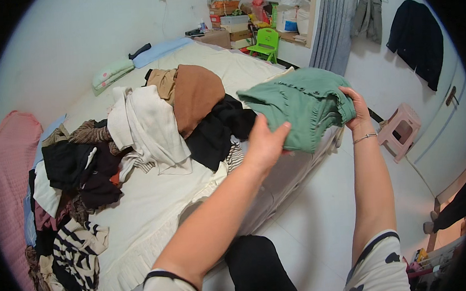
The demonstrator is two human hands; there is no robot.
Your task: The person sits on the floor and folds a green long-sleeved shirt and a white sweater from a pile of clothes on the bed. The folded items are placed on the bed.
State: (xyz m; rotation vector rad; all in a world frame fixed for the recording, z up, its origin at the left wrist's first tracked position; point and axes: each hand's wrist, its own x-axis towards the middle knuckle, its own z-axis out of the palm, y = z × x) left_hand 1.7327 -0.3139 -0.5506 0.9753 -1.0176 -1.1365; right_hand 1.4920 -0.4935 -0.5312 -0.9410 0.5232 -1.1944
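Observation:
A green buttoned garment (295,109) with gathered elastic edging is held up over the bed's near right edge. My left hand (265,143) grips its lower left side, thumb on top. On the far side, my right hand (356,106) clasps its gathered edge, with a bracelet at the wrist. Just left of the garment lie black clothes (216,132) on the bed. Beyond them are a brown garment (198,95), a tan one (162,82) and a white ribbed knit (148,126). A striped cloth (235,157) peeks out under the black clothes.
Mixed clothes (74,167) and a striped knit (81,250) cover the left of the bed (149,210). A pink stool (402,131) stands by the door. Past the bed are a green child's chair (266,43) and stacked boxes (235,27). A person's leg (455,208) shows at right.

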